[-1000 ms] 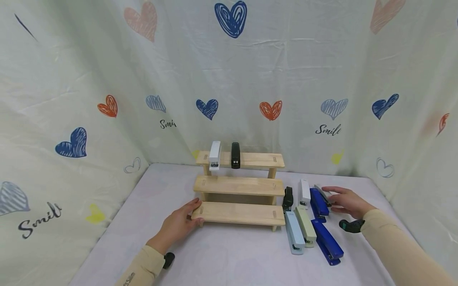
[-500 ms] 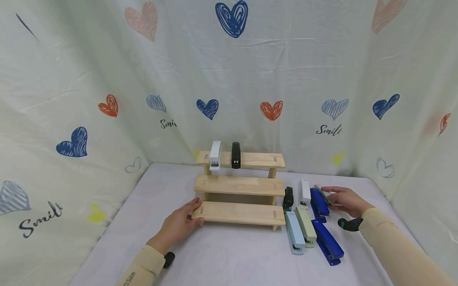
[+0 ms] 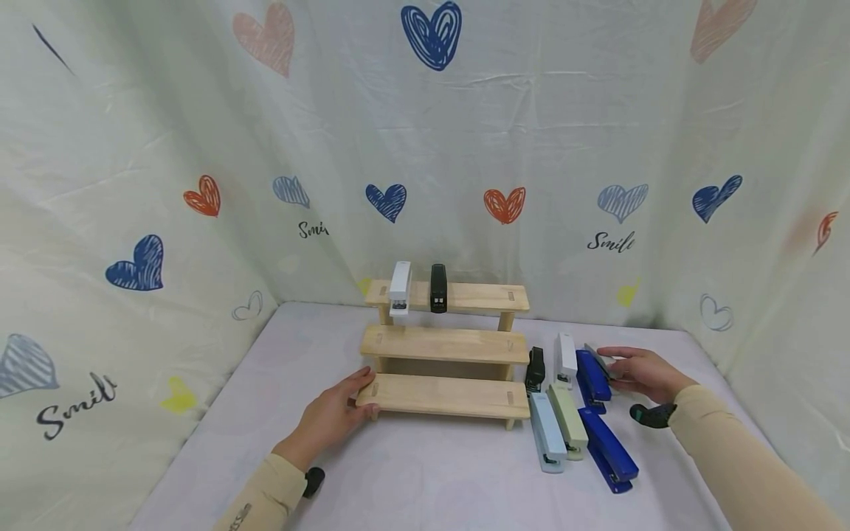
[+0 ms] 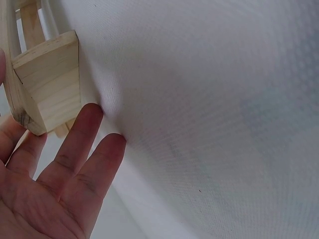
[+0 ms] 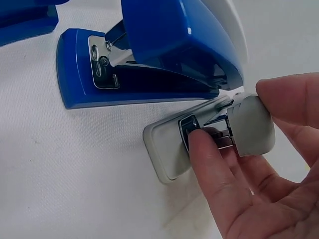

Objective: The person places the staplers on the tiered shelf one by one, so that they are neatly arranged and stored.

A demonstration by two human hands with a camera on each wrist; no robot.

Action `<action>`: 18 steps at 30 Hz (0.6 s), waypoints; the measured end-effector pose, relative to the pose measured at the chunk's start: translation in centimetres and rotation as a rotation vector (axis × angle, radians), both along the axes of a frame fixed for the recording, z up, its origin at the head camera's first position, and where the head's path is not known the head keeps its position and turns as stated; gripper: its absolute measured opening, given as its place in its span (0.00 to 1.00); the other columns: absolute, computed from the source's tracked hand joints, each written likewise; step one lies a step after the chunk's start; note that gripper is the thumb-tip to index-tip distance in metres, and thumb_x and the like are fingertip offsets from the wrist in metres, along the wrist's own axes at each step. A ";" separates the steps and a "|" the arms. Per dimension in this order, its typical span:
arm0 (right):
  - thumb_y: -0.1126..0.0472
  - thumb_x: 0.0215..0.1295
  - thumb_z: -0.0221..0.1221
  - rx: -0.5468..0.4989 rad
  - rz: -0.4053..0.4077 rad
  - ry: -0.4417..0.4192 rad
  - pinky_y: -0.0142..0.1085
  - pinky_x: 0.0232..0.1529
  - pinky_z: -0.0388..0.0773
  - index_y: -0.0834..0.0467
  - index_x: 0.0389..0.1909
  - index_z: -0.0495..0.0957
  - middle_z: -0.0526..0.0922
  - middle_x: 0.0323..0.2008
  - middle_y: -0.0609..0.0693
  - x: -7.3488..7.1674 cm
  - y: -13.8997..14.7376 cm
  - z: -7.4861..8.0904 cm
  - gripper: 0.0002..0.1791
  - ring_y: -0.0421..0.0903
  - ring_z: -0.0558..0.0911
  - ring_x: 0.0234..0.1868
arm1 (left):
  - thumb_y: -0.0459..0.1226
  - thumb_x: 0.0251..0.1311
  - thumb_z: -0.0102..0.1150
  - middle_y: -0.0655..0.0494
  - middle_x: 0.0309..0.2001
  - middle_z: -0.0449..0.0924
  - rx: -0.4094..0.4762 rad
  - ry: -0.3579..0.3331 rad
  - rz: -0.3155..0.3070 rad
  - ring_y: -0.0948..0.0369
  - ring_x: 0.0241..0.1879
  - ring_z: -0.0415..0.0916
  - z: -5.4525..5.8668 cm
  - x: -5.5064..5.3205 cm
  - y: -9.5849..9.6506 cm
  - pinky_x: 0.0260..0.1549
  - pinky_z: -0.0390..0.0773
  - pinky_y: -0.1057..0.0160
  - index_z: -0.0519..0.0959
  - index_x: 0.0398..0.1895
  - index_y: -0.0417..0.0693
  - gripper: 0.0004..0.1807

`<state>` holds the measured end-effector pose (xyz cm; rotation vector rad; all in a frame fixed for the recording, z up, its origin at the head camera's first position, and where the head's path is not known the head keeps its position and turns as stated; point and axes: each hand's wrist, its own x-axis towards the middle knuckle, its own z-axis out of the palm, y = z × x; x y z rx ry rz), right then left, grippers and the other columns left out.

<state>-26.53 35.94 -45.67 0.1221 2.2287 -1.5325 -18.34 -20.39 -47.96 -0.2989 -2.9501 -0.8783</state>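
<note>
- My right hand point(image 3: 644, 372) pinches the grey stapler point(image 5: 251, 127) between thumb and fingers, with a fingertip set against the metal plate on its base; I can't tell whether that base touches the cloth.
- My left hand point(image 3: 328, 420) holds the near end of the wooden stand point(image 3: 441, 394), thumb and fingers about the lowest board; two of its fingers reach straight past the board's end.
- Just left of my right hand, right beside the grey stapler, sits a blue stapler point(image 3: 592, 376).
- Farther left of that hand come a white stapler point(image 3: 566, 355), then a small black stapler point(image 3: 534, 367) by the stand's right end.
- Left of my right hand and closer to my body lie a second blue stapler point(image 3: 607, 446), a pale green stapler point(image 3: 567, 417) and a light blue stapler point(image 3: 547, 428), angled in a row.
- Beyond my left hand and to its right, on the top board, stand another white stapler point(image 3: 400, 284) and, just beside it, another black stapler point(image 3: 438, 287).
- Past both my hands hangs a pale curtain point(image 3: 451, 133) printed with hearts.
</note>
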 end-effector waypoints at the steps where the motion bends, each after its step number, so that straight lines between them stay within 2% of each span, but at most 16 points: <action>1: 0.67 0.74 0.51 -0.004 0.001 0.000 0.52 0.58 0.73 0.69 0.74 0.57 0.53 0.70 0.77 0.0 0.1 0.0 0.30 0.64 0.72 0.61 | 0.49 0.59 0.70 0.59 0.71 0.67 0.002 0.001 0.000 0.62 0.39 0.81 0.0 0.0 0.0 0.36 0.78 0.59 0.73 0.69 0.49 0.35; 5: 0.68 0.75 0.50 -0.022 -0.008 0.006 0.51 0.57 0.74 0.70 0.74 0.57 0.53 0.70 0.76 0.0 0.2 -0.3 0.29 0.60 0.75 0.59 | 0.48 0.59 0.71 0.59 0.71 0.67 0.002 0.005 0.001 0.62 0.39 0.81 0.0 0.0 0.0 0.35 0.78 0.59 0.74 0.69 0.49 0.35; 12: 0.69 0.74 0.50 -0.070 -0.028 -0.006 0.50 0.58 0.73 0.69 0.74 0.55 0.48 0.73 0.76 -0.4 0.5 -0.8 0.30 0.67 0.68 0.65 | 0.48 0.59 0.71 0.58 0.71 0.68 0.006 0.007 -0.002 0.63 0.38 0.81 0.1 0.1 0.0 0.35 0.78 0.60 0.73 0.69 0.49 0.35; 18: 0.69 0.74 0.49 -0.083 -0.046 -0.021 0.52 0.60 0.71 0.69 0.75 0.53 0.46 0.73 0.76 -0.4 0.4 -0.9 0.31 0.69 0.64 0.67 | 0.47 0.59 0.71 0.58 0.71 0.68 0.002 0.006 0.000 0.63 0.38 0.81 -0.1 0.1 0.0 0.35 0.78 0.60 0.74 0.69 0.48 0.35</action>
